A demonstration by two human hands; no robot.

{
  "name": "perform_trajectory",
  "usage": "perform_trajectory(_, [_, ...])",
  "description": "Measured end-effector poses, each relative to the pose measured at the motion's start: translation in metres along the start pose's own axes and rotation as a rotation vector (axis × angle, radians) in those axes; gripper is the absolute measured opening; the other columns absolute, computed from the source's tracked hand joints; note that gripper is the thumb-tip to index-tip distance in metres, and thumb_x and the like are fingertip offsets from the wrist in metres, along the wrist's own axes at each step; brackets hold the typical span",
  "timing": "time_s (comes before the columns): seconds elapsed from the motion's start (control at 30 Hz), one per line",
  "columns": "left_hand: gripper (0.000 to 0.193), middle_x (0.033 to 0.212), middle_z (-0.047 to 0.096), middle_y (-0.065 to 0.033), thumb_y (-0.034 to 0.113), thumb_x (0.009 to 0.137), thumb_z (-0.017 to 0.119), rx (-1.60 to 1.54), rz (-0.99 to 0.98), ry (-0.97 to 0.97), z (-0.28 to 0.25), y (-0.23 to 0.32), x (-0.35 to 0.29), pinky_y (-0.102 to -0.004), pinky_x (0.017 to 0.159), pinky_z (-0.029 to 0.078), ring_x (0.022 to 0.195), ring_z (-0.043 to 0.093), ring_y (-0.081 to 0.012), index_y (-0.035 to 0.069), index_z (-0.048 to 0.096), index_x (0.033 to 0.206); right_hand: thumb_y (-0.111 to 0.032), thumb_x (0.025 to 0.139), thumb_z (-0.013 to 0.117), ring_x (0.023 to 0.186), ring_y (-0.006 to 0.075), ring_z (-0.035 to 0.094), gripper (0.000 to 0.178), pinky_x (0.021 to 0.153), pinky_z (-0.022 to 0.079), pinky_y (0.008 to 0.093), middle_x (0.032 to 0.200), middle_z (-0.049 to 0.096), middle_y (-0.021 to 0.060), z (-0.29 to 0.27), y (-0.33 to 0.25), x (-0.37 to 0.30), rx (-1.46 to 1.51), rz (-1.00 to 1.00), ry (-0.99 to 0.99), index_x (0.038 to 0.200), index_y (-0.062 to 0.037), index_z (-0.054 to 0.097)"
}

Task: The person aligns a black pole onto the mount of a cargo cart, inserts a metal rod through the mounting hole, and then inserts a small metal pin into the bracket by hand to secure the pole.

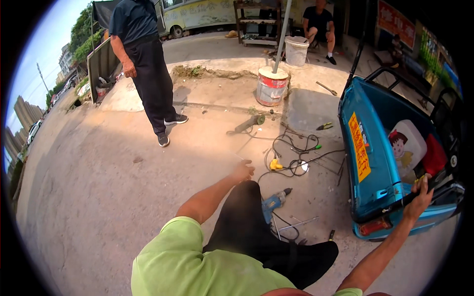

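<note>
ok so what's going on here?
A crouching person has their right hand at the rear edge of a blue cargo bed. The left hand is by the raised knee; whether it holds anything is unclear. A blue drill lies on the ground beside the leg, with an angle grinder, black cables and pliers farther out. Another person stands nearby.

Prob. roadside repair spot: grinder (247, 124), elec. drill (274, 201) & cables (296, 162) on grnd (123, 197) nr blue veh. (382, 172)
</note>
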State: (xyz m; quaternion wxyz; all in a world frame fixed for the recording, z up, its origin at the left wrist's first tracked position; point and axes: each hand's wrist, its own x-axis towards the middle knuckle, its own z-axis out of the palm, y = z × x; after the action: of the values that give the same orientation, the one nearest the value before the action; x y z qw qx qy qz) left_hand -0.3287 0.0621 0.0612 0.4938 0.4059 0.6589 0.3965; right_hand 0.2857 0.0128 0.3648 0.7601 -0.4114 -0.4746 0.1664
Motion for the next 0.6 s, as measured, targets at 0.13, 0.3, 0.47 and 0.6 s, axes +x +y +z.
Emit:
perform_trajectory(0.13, [0.082, 0.09, 0.069, -0.012, 0.018, 0.095, 0.067, -0.208, 0.104, 0.418, -0.132, 0.065, -0.011, -0.033, 0.053, 0.05, 0.063, 0.062, -0.0182, 0.008, 0.019, 0.161, -0.028, 0.103, 0.064, 0.067, 0.0071, 0.039, 0.027, 0.059, 0.031, 0.0242, 0.076, 0.039, -0.0043, 0.003, 0.006, -0.001, 0.031, 0.011, 0.003, 0.118, -0.0069, 0.059])
perform_trajectory(0.3, [0.066, 0.086, 0.065, -0.0073, 0.019, 0.1, 0.061, -0.365, 0.232, 0.801, -0.25, 0.088, -0.057, -0.0286, 0.052, 0.045, 0.06, 0.055, -0.013, 0.007, 0.03, 0.157, -0.025, 0.103, 0.063, 0.069, 0.0081, 0.038, 0.028, 0.064, 0.033, 0.0254, 0.078, 0.041, -0.0032, -0.012, 0.008, 0.006, 0.06, -0.005, -0.004, 0.119, -0.0022, 0.059])
perform_trajectory(0.47, [0.055, 0.081, 0.063, -0.0104, 0.015, 0.097, 0.059, -0.494, 0.016, 0.698, -0.199, -0.04, -0.076, -0.0268, 0.042, 0.038, 0.053, 0.051, -0.0143, 0.0, 0.039, 0.146, -0.024, 0.103, 0.063, 0.068, 0.0086, 0.037, 0.027, 0.063, 0.032, 0.025, 0.078, 0.042, -0.0029, -0.004, 0.008, 0.007, 0.126, 0.028, -0.023, 0.118, -0.0024, 0.059])
perform_trajectory(0.6, [0.043, 0.088, 0.07, -0.0169, 0.016, 0.091, 0.064, 0.082, -0.071, 0.651, -0.019, -0.119, -0.099, -0.0369, 0.068, 0.052, 0.077, 0.066, -0.0257, 0.002, 0.056, 0.131, -0.023, 0.103, 0.063, 0.068, 0.0088, 0.037, 0.025, 0.063, 0.033, 0.0252, 0.078, 0.041, -0.0028, -0.004, 0.001, 0.002, 0.115, 0.019, -0.021, 0.118, -0.0028, 0.059])
